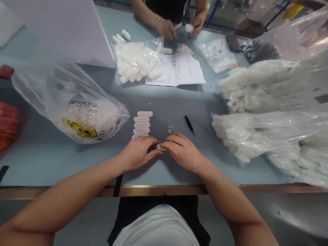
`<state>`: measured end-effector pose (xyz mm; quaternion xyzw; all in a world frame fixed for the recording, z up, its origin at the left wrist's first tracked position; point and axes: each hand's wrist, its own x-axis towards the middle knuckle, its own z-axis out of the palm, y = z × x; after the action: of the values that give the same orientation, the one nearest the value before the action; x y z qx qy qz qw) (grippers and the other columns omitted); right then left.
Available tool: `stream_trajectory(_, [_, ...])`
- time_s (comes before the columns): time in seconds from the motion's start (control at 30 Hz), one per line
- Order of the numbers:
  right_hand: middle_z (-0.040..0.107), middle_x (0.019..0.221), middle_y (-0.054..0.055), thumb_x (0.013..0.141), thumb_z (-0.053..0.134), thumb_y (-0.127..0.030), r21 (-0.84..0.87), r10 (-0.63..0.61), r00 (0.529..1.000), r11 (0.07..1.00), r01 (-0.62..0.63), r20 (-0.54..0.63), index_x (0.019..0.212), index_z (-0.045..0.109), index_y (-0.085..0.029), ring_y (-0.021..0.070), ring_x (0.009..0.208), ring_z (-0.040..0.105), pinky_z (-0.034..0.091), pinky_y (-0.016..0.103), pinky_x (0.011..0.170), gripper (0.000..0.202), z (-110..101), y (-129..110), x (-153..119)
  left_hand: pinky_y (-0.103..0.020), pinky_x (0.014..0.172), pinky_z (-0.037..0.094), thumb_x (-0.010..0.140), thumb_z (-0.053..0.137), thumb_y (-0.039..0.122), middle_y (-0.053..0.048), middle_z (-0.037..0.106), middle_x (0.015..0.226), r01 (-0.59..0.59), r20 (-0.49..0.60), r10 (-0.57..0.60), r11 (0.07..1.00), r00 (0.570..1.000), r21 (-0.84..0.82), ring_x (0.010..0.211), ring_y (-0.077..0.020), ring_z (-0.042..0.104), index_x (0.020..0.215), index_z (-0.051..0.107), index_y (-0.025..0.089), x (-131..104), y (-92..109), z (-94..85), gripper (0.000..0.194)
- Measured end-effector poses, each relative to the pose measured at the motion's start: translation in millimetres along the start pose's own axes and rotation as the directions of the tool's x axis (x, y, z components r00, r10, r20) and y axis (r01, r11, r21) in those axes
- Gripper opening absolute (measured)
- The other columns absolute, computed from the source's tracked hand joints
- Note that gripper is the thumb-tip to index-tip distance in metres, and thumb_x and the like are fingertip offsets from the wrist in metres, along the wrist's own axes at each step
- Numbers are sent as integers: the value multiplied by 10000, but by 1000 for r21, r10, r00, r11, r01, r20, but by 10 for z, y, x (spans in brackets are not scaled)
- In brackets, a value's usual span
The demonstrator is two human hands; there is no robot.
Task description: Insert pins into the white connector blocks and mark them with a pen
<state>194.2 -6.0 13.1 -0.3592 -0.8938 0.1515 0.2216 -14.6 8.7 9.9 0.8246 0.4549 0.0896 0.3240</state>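
Note:
My left hand (139, 152) and my right hand (183, 150) meet over the table near its front edge. Between their fingertips is a small white plastic piece (159, 147), mostly covered by the fingers. Both hands are closed on it. Just beyond my left hand, several flat white plastic strips (141, 125) with rows of small marks lie stacked in a column. A few tiny white pegs (170, 129) are scattered beyond my right hand. To the right of those lies a slim black screwdriver-like tool (190, 125).
A clear bag of tiny white pieces (84, 116) lies left. Large bags of white parts (246, 133) fill the right. Across the table, a bag of white pieces (135, 61) rests by a printed paper (184, 70); a co-worker's hands (167, 30) hold small white parts.

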Motion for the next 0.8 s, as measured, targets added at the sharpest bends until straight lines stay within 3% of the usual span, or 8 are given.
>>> stream_trajectory(0.37, [605,824,62,946,404,-145,-38,-31,999,999,33,39,942,648,-174,171,795,499,453,308,775,247,2,-9,-2,-257,697,446,862,541,475,-6,702,877,-3,8,3,1000,1000,13,798,-163,637,986,634,229,-6,-33,28,291])
stream_trajectory(0.63, [640,895,52,950,451,-230,-5,58,998,998,-58,13,1002,656,-215,157,822,541,463,290,762,212,18,13,-19,-253,685,436,864,539,484,6,700,843,6,16,-5,1000,1000,-8,767,-154,636,960,641,232,-1,-1,2,289])
stream_trajectory(0.8, [631,841,50,938,474,-230,-95,-24,1000,995,25,12,955,665,-208,156,766,504,449,287,725,194,-80,5,-20,-254,695,445,872,523,483,-5,706,878,0,2,0,1000,1000,0,788,-159,641,976,640,226,1,-18,4,301])
